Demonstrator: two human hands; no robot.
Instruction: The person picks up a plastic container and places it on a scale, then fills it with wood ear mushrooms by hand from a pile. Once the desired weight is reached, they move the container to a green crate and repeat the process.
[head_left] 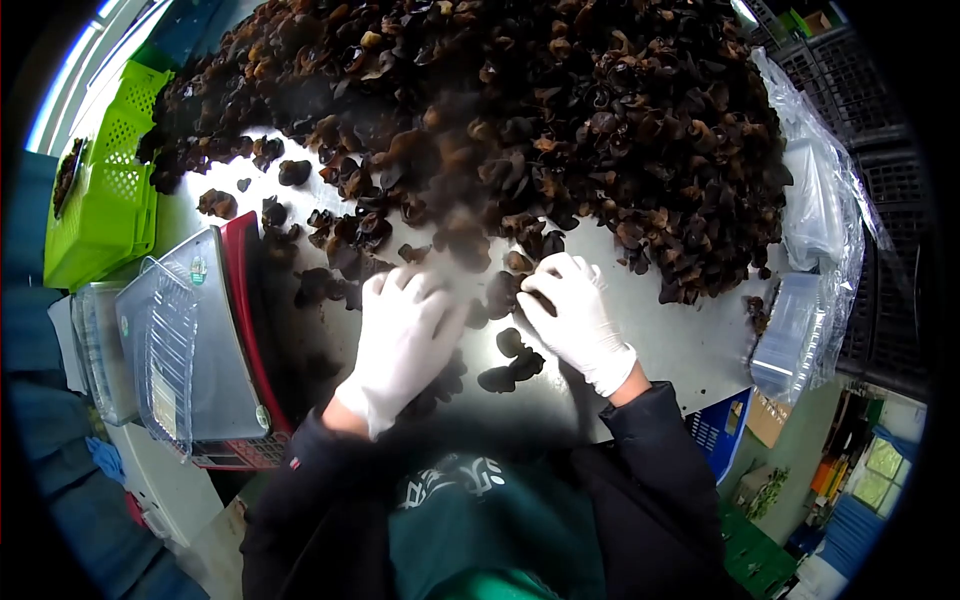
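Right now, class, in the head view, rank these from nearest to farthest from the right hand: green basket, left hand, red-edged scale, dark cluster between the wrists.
1. Dark cluster, between the wrists
2. Left hand, past it
3. Red-edged scale, at left
4. Green basket, far upper left

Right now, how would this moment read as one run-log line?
left hand: gloved, over table; right hand: gloved, beside loose mushrooms; mushroom heap: beyond both hands; green basket: left side

You have one left hand (405, 335) and one right hand (572, 315); one heap of uncountable fungus pieces (640, 150) at twelve o'clock; one lime-green basket (110, 230) at ten; one scale (228, 350) at nine; one blue crate (718, 430) at four.
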